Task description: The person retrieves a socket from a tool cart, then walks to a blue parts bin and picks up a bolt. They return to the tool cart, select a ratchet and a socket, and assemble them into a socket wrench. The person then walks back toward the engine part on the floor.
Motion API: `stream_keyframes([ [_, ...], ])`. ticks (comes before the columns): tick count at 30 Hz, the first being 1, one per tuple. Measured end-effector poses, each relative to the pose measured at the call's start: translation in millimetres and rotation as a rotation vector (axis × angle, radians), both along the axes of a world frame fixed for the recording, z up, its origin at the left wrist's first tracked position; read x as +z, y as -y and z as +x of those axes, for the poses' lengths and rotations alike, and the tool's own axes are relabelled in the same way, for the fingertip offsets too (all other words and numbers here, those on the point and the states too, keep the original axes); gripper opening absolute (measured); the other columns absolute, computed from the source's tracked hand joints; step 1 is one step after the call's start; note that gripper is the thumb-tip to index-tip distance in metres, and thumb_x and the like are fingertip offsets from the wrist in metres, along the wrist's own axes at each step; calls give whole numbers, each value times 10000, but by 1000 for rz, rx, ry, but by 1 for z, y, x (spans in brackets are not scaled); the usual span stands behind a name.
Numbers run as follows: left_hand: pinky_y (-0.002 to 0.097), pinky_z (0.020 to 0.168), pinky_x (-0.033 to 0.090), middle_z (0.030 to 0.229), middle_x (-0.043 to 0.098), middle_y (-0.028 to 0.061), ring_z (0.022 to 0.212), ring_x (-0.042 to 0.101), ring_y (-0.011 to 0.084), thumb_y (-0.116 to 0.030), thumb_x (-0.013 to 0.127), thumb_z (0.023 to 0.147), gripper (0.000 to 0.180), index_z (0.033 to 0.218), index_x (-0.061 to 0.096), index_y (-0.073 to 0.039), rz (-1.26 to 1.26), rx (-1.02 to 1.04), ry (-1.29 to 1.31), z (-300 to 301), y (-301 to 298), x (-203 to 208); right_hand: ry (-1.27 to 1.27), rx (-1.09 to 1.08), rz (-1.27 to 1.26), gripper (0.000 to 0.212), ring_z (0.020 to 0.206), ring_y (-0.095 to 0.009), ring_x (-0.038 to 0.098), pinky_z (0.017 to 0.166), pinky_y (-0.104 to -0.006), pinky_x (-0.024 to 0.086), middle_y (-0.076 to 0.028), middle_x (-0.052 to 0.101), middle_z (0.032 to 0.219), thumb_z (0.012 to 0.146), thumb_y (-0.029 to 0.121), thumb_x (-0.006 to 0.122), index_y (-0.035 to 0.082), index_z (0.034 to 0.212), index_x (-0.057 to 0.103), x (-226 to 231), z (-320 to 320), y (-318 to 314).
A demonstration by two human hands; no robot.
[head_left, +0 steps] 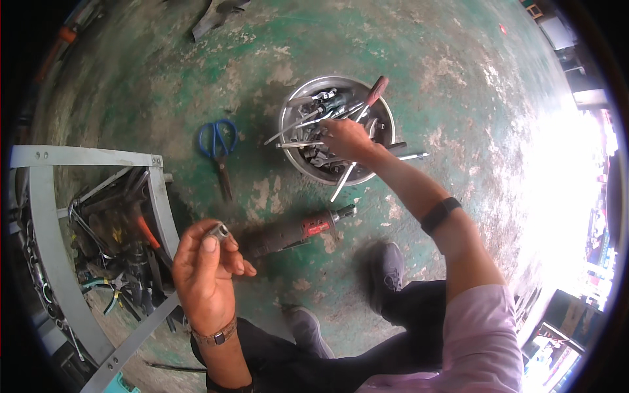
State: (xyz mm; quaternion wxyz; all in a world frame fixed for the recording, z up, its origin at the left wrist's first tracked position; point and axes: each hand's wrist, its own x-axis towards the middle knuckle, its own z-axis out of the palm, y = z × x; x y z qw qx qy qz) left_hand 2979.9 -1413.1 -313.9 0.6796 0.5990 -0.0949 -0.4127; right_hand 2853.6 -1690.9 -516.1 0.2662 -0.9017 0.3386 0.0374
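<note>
My left hand (208, 275) is raised at the lower left, pinching a small metal socket (219, 230) between thumb and forefinger. A round metal bowl (285, 121) of hand tools stands on the floor ahead. My right hand (348, 141) reaches over its rim, fingers bent down among the tools; the fingertips and whatever they grip are hidden. A screwdriver with a reddish-brown handle (377, 90) lies across the bowl, near that hand. Between my hands and the bowl, a cordless ratchet wrench (295, 232) rests on the floor, its head pointing right.
Blue-handled scissors (217, 147) lie left of the bowl on the worn green floor (432, 59). A grey metal frame (95, 157) stands at the left, with pliers (116, 285) and other tools inside it. My shoes (388, 268) are below the bowl.
</note>
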Motion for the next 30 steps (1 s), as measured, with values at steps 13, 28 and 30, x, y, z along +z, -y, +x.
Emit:
stream_keyframes([
  [13, 280, 492, 496, 789, 544, 72, 560, 494, 102, -159, 489, 911, 240, 1073, 512, 17, 49, 60, 75, 1, -12, 7, 28, -105, -107, 242, 748, -353, 631, 660, -443, 488, -160, 645, 772, 788, 283, 603, 111, 956, 624, -19, 38, -10],
  [28, 289, 494, 510, 790, 562, 82, 562, 503, 103, -168, 514, 913, 228, 1037, 519, 23, 17, 10, 27, -2, 2, 3, 364, -167, -168, 311, 699, -305, 643, 648, -400, 502, -147, 633, 706, 732, 327, 693, 49, 852, 627, 10, -28, -6],
  [30, 292, 497, 515, 792, 565, 83, 559, 503, 103, -170, 517, 912, 232, 1039, 520, 24, 15, 9, 18, -2, 4, 2, 470, -89, -187, 331, 706, -325, 642, 659, -408, 506, -152, 634, 708, 719, 338, 703, 49, 860, 628, 12, -33, 0],
])
